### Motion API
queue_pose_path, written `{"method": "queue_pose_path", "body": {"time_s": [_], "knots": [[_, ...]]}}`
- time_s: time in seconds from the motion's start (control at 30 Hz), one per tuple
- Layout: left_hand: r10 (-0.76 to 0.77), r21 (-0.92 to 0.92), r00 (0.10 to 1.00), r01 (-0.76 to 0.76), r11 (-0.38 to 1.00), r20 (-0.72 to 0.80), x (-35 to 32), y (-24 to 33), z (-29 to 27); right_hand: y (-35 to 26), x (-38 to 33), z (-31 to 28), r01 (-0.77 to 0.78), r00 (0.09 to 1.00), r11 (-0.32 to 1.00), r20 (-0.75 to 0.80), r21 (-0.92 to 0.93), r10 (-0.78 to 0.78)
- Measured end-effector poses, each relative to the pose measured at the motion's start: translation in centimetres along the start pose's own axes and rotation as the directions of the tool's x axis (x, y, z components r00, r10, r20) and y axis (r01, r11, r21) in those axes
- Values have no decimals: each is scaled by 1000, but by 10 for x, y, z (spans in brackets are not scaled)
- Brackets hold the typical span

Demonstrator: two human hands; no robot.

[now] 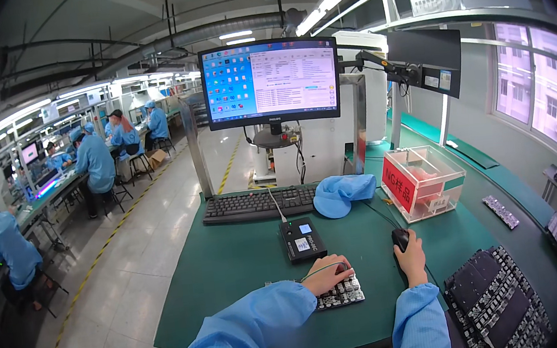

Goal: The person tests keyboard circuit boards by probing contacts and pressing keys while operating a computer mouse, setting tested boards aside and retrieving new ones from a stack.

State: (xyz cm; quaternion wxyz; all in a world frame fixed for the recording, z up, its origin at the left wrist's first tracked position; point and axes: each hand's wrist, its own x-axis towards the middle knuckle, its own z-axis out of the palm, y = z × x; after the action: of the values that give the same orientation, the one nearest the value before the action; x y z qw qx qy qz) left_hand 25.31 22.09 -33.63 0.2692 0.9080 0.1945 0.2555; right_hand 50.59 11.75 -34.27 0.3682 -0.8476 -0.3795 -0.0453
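At a green table (235, 274) on a factory floor, a person in blue sleeves works with both hands: the left hand (326, 274) lies on one small keyboard circuit board (340, 294), fingers curled over its top edge and holding a thin green wire (322, 267) against it, while the right hand (411, 258) cups one black mouse (400, 237), fingers draped over its back. The board, at six o'clock on the table and just below a single black box (301, 239) with a small lit screen, is pale and studded with rows of dark key switches. At twelve o'clock stands one monitor (271, 82) above one black keyboard (259, 204); beside that lies one blue cap (343, 193). One clear bin with a red label (423, 182) sits at two o'clock. A stack of dark keyboard boards (497, 300) fills the five o'clock corner. Several workers in blue (95, 162) sit at benches at nine o'clock.
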Motion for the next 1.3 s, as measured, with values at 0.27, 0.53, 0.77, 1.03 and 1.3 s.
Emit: {"method": "queue_pose_path", "body": {"time_s": [0.27, 0.53, 0.77, 1.03, 1.3], "knots": [[5, 50, 1000, -5, 999, 7, 0, 5, -5, 2, 1, 3, 10, 1000, 1000, -5, -22, -10], [4, -29, 1000, -4, 1000, -11, -1, 5, -3, 1, 0, 0, -4, 1000, 1000, 2, -27, 4], [18, -17, 1000, -18, 1000, -21, 2, 8, -3, -4, 0, -5, -24, 1000, 1000, 8, -9, 25], [-33, -177, 998, 23, 984, -51, 6, 6, 0, -9, -15, -10, 76, 930, 994, -355, -75, -98], [-50, -142, 998, 44, 989, -35, 4, 4, 2, 64, -113, -134, -256, 765, 932, -643, -256, 34]]}}
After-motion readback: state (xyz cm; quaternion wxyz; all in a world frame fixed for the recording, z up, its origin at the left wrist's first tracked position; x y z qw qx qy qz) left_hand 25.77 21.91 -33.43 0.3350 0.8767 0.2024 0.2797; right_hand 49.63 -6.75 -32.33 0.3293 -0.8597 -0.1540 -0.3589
